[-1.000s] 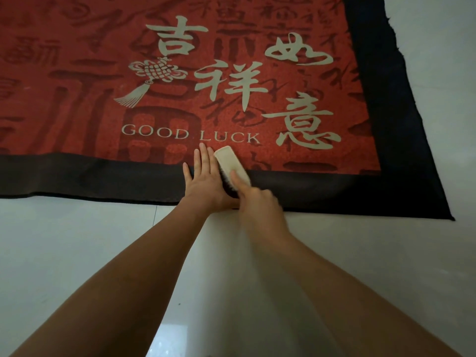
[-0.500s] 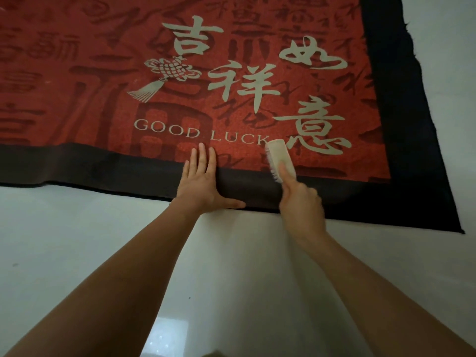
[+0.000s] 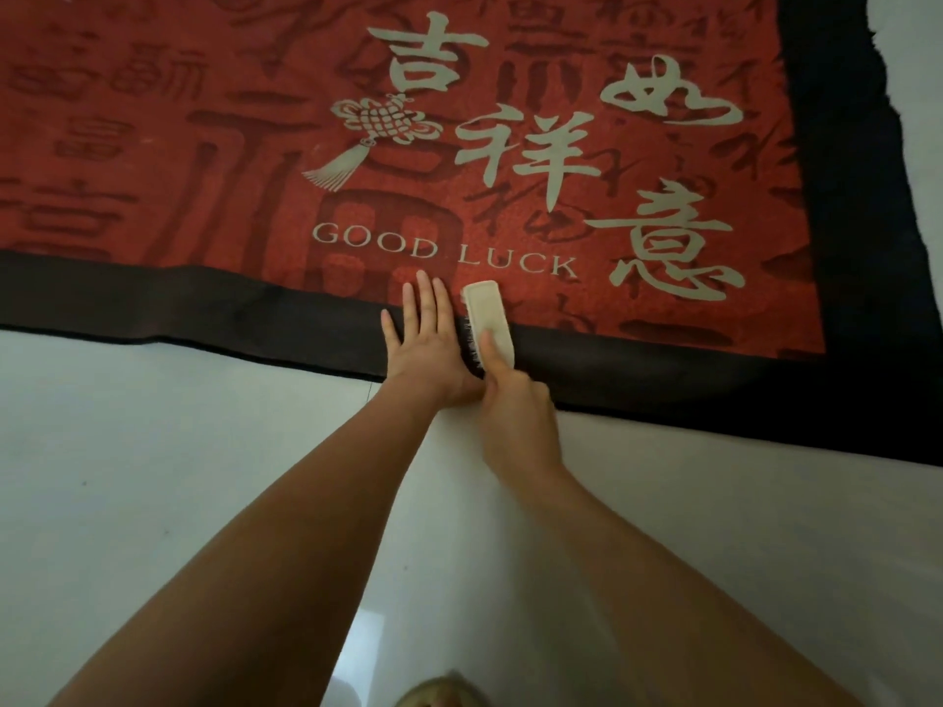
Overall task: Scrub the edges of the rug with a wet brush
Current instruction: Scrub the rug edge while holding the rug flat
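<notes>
A red rug (image 3: pixel 214 145) with pale characters, the words GOOD LUCK and a black border (image 3: pixel 204 318) lies flat on the floor. My left hand (image 3: pixel 426 344) rests flat on the near border, fingers straight and pointing away from me. Right beside it my right hand (image 3: pixel 515 405) grips a cream scrub brush (image 3: pixel 487 318), index finger laid along its back. The brush's dark bristles bear on the border where black meets red, touching the side of my left hand.
A white glossy tiled floor (image 3: pixel 153 502) stretches from the rug's near edge toward me and past its frayed right edge (image 3: pixel 898 145). The rug's near right corner runs out of the frame. A yellowish thing (image 3: pixel 444 693) shows at the bottom edge.
The brush swung out to the right along the border half a second ago, and has come back left against my left hand. My left hand stayed pressed on the border.
</notes>
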### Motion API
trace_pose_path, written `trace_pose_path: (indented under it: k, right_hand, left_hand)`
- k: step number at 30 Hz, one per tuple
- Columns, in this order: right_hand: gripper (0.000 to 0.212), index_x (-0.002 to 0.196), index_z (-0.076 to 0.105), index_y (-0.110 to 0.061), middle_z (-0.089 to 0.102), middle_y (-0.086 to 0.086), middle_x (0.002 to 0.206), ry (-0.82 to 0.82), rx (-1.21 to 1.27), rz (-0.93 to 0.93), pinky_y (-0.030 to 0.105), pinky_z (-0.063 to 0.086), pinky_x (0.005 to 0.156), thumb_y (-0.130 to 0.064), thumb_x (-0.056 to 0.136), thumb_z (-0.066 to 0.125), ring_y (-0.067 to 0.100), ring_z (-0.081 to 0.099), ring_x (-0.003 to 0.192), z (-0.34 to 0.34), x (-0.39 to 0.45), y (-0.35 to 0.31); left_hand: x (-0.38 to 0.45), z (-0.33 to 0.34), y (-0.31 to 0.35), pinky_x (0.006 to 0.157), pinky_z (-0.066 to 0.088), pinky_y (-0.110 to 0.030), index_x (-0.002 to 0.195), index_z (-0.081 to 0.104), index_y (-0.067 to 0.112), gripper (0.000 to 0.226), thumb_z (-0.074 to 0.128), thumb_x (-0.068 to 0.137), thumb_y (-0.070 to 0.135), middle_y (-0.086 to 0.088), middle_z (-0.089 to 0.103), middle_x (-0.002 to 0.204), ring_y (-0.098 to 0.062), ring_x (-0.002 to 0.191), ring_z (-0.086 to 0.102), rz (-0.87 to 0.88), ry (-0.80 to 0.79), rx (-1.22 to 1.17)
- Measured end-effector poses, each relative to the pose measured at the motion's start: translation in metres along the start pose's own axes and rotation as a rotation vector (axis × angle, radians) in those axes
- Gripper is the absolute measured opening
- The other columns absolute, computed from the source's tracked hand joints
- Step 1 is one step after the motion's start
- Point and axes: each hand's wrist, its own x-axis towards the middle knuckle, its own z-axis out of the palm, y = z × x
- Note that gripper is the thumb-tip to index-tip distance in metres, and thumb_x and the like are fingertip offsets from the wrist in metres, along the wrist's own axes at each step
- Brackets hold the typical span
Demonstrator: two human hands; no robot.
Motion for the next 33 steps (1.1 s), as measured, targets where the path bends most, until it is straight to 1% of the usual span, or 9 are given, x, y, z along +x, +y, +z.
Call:
trace_pose_path:
  k: [3, 6, 11, 13, 16, 20, 24, 29, 33]
  right_hand:
    - [0.058, 0.149, 0.024, -0.045, 0.063, 0.018, 0.101, 0.053, -0.194, 0.032, 0.041, 0.047, 0.075, -0.015, 0.101, 0.038, 0.037, 0.06, 0.094, -0.041, 0.019, 0.042]
    - [0.059, 0.151, 0.025, -0.038, 0.065, 0.019, 0.1, 0.172, -0.109, 0.159, 0.043, 0.049, 0.078, -0.011, 0.1, 0.038, 0.037, 0.061, 0.095, -0.042, 0.007, 0.038]
    - [0.063, 0.149, 0.018, -0.047, 0.064, 0.017, 0.103, -0.044, -0.145, -0.102, 0.041, 0.048, 0.077, -0.012, 0.099, 0.035, 0.036, 0.06, 0.094, -0.004, 0.002, 0.008]
    - [0.061, 0.15, 0.021, -0.044, 0.063, 0.017, 0.102, 0.01, -0.235, -0.036, 0.043, 0.048, 0.076, -0.013, 0.099, 0.035, 0.037, 0.061, 0.095, -0.028, 0.019, 0.032]
    - [0.058, 0.151, 0.024, -0.04, 0.065, 0.016, 0.104, 0.126, -0.126, 0.084, 0.041, 0.048, 0.078, -0.014, 0.101, 0.038, 0.034, 0.061, 0.097, -0.029, 0.016, 0.022]
    - [0.058, 0.148, 0.022, -0.047, 0.063, 0.018, 0.108, -0.104, -0.113, -0.157, 0.041, 0.047, 0.081, -0.017, 0.101, 0.037, 0.036, 0.06, 0.099, 0.0, 0.001, -0.008]
    - [0.057, 0.149, 0.027, -0.04, 0.063, 0.017, 0.106, 0.104, -0.1, 0.073, 0.043, 0.049, 0.081, -0.013, 0.1, 0.04, 0.035, 0.06, 0.096, -0.023, 0.03, 0.003]
    - [0.064, 0.149, 0.023, -0.041, 0.064, 0.017, 0.106, -0.136, -0.168, -0.223, 0.042, 0.049, 0.079, -0.008, 0.097, 0.038, 0.035, 0.062, 0.095, 0.022, 0.006, -0.038]
    - [0.052, 0.146, 0.038, -0.031, 0.064, 0.015, 0.102, 0.098, -0.204, 0.041, 0.041, 0.05, 0.079, -0.011, 0.098, 0.041, 0.034, 0.062, 0.094, -0.02, 0.047, -0.008]
  left_hand:
    - [0.002, -0.008, -0.016, 0.116, -0.015, -0.048, 0.152, -0.022, 0.012, 0.138, 0.072, 0.068, 0.069, -0.007, -0.031, 0.158, -0.025, 0.146, -0.027, 0.08, -0.029, -0.083]
    - [-0.001, -0.011, -0.024, 0.12, -0.009, -0.044, 0.153, -0.019, 0.016, 0.131, 0.073, 0.073, 0.062, -0.005, -0.028, 0.159, -0.022, 0.147, -0.024, 0.125, -0.016, -0.098]
    - [-0.003, -0.005, -0.028, 0.119, -0.011, -0.046, 0.151, -0.023, 0.009, 0.145, 0.072, 0.063, 0.074, -0.012, -0.031, 0.158, -0.027, 0.146, -0.027, 0.01, 0.055, -0.046]
    - [-0.007, -0.002, -0.03, 0.117, -0.014, -0.047, 0.151, -0.024, 0.01, 0.151, 0.068, 0.056, 0.082, -0.01, -0.032, 0.158, -0.027, 0.146, -0.028, -0.04, 0.069, -0.048]
    - [-0.011, 0.005, -0.023, 0.117, -0.014, -0.046, 0.15, -0.025, 0.008, 0.151, 0.068, 0.057, 0.082, -0.011, -0.031, 0.158, -0.027, 0.146, -0.027, -0.061, 0.094, -0.096]
    - [-0.013, -0.002, -0.03, 0.122, -0.005, -0.044, 0.152, -0.018, 0.006, 0.136, 0.073, 0.07, 0.064, -0.011, -0.024, 0.161, -0.025, 0.149, -0.019, -0.017, 0.083, -0.102]
    - [-0.009, -0.025, -0.055, 0.122, 0.009, -0.041, 0.157, -0.002, 0.016, 0.127, 0.075, 0.069, 0.065, 0.0, -0.001, 0.165, -0.021, 0.151, 0.002, -0.001, 0.109, -0.038]
    - [-0.007, -0.016, -0.073, 0.118, -0.006, -0.059, 0.152, -0.022, 0.015, 0.145, 0.068, 0.06, 0.08, -0.004, -0.028, 0.16, -0.033, 0.147, -0.024, -0.15, 0.052, -0.01]
    - [-0.009, -0.024, -0.088, 0.122, -0.001, -0.048, 0.151, -0.023, 0.01, 0.151, 0.076, 0.057, 0.074, -0.009, -0.033, 0.157, -0.026, 0.149, -0.02, -0.154, 0.048, -0.142]
